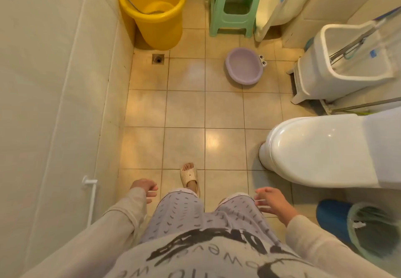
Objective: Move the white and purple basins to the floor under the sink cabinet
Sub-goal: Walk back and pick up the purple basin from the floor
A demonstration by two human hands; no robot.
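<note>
A tiled wall [54, 104] runs down the left side, with a small white fitting [89, 182] fixed low on it near the person. At the far left of the beige tiled floor [184, 108] stands a tall yellow bucket [155, 10] against the wall, and a floor drain [158, 59] sits just in front of it. Near the bottom edge, the left hand [145, 188] hangs beside the left thigh with its fingers loosely spread and nothing in them. One foot in a pale slipper [189, 176] is planted on the floor between the two hands, above patterned trouser legs. Right of the bucket, at the far side, a green plastic stool [235, 6] stands on the tiles. The purple basin [244, 65] lies upright on the floor a little nearer than the stool and well apart from both hands, with a small pair of cartoon eyes [262, 60] showing at its right rim. The right hand [272, 201] is held out beside the right thigh, fingers open and slightly curled, holding nothing. Farther right, a white mop bucket [338, 65] stands by the far wall, and the white toilet [321, 149] with its lid closed fills the middle right. In the near right corner a bin lined with a greenish bag [375, 232] stands beside something blue [332, 211]. No white basin can be made out.
</note>
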